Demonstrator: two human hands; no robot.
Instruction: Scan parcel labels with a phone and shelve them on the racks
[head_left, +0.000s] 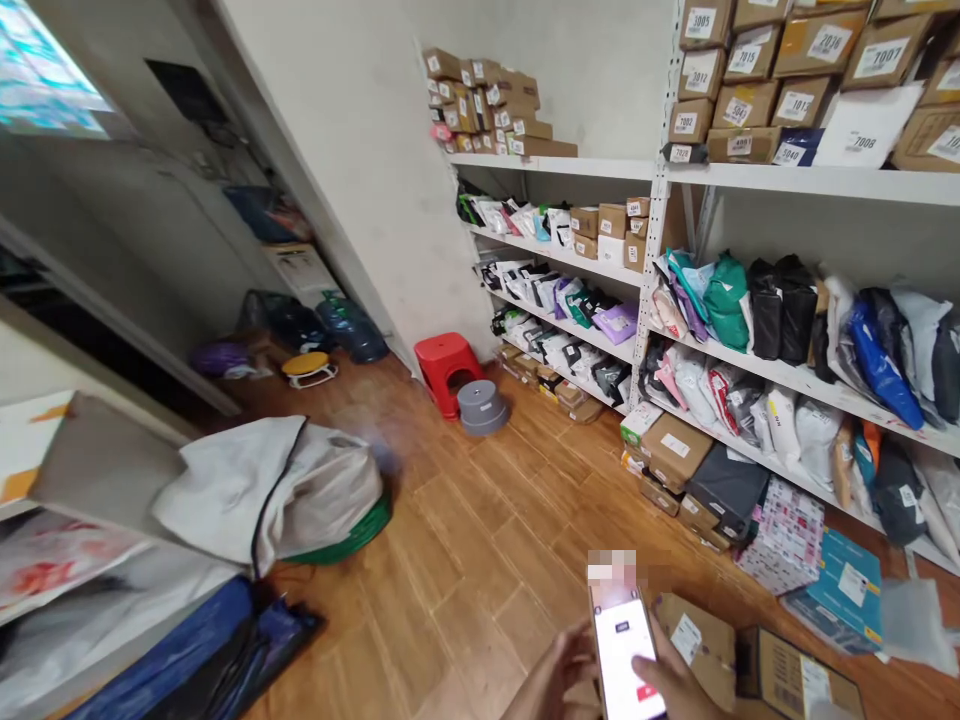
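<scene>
Slim white-screened smartphone (624, 650) is sitting low at the frame's bottom edge, above the wooden floor (480, 540). Left hand (555, 680) is cradling its side; right hand (671, 685) is gripping it, thumb on the screen. Brown cardboard boxes (750, 665) are lying just beside. Loose grip could be letting it slip floorward.

Wood-plank floor (480, 520), white wall (360, 150), parcel-filled shelves (787, 180), red stool (448, 365)

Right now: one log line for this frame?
left hand: holds phone | right hand: thumb on screen | cardboard box: floor, beside hands
</scene>
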